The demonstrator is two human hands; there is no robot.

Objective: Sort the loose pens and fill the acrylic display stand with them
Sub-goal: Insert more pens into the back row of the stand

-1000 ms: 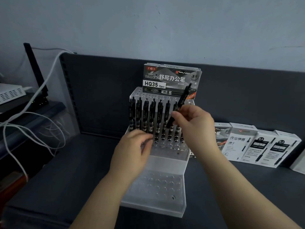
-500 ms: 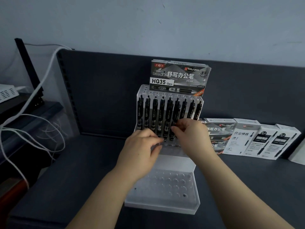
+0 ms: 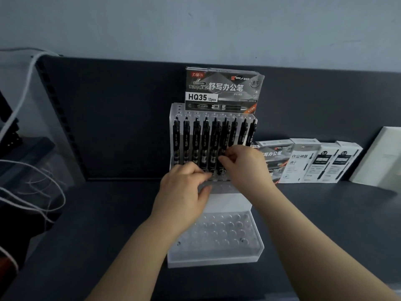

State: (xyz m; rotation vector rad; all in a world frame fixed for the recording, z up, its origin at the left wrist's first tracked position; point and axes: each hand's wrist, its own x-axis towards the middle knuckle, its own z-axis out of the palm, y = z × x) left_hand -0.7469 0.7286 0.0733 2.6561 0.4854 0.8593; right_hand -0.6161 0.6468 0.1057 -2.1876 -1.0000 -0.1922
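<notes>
The dark counter point(image 3: 91, 224) is carrying everything, backed by a dark upright panel point(image 3: 121, 118). At its centre you are working over the stepped acrylic display stand point(image 3: 217, 255), which is rising in tiers so that each row of pens is showing above the one in front; its lower tier of round holes is lying unfilled, so the filling is judged to be far from complete. A grey pen box marked HQ35 point(image 3: 223, 90) is standing on top at the back, serving as a label. A row of black pens point(image 3: 196, 142) is standing upright in the upper tier. Your right hand point(image 3: 243, 164) is pinching the lower barrel of one black pen point(image 3: 224, 140), its grip closed on that pen, apparently seating its tip in a hole. Your left hand point(image 3: 184, 190) is resting curled on the middle tier; whether its grip is enclosing anything cannot be told. Boxed pens point(image 3: 308, 164) are leaning against the panel on the right; white cables point(image 3: 26, 183) are trailing at the left, well apart from the work
</notes>
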